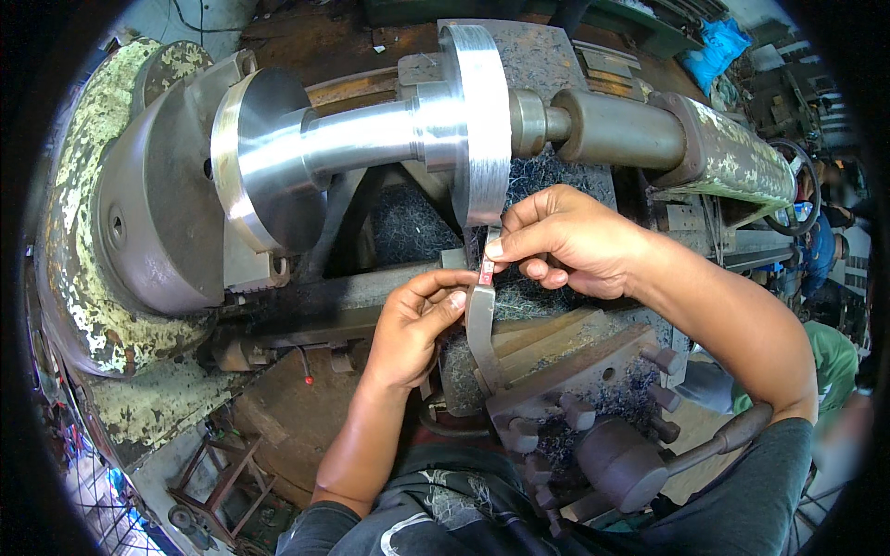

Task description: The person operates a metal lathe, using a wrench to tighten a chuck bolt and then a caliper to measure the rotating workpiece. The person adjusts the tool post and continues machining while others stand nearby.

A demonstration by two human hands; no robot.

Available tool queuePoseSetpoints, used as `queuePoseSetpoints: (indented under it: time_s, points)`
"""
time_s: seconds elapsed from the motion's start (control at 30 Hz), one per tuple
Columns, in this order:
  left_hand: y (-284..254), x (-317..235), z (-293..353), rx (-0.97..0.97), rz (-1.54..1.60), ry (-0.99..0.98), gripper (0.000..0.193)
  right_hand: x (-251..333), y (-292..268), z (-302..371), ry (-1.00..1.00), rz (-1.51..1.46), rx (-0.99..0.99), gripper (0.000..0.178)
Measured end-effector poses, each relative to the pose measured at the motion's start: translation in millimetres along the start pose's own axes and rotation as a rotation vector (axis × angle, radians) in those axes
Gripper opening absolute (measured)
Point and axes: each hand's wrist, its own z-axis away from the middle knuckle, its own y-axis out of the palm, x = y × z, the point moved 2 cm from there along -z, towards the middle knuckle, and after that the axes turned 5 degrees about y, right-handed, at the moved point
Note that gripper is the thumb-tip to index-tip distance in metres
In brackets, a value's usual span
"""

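Nearest the person is a dark, greasy steel tool post [593, 389] with about seven round bolt heads and one long handle ending in a knob; grey metal chips lie on it and around it. Above it, the left hand [413, 324] is closed, thumb against fingers, on the lower part of a curved grey steel caliper [480, 320]; the right hand [565, 241] pinches the top of the same caliper with thumb and forefinger, at a small red mark. The caliper stands upright, its tip just under the rim of a bright, smooth, turned steel workpiece [417, 134]; this piece has two wide round flanges and one thinner shaft between them. Farther left is one big grey chuck [153, 218]; farther right, one cylinder-shaped tailstock [686, 139] with flaking green paint.
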Motion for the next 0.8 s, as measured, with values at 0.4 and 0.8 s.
queuePoseSetpoints:
  time_s: [0.4, 0.8]
  points:
    - [-74, 67, 111, -0.511, -0.349, 0.194, 0.008, -8, 5, 1, -0.024, -0.102, -0.013, 0.014]
    - [-181, 291, 141, -0.53, 0.113, -0.934, 0.021, 3, -19, 19, -0.112, -0.073, -0.044, 0.011]
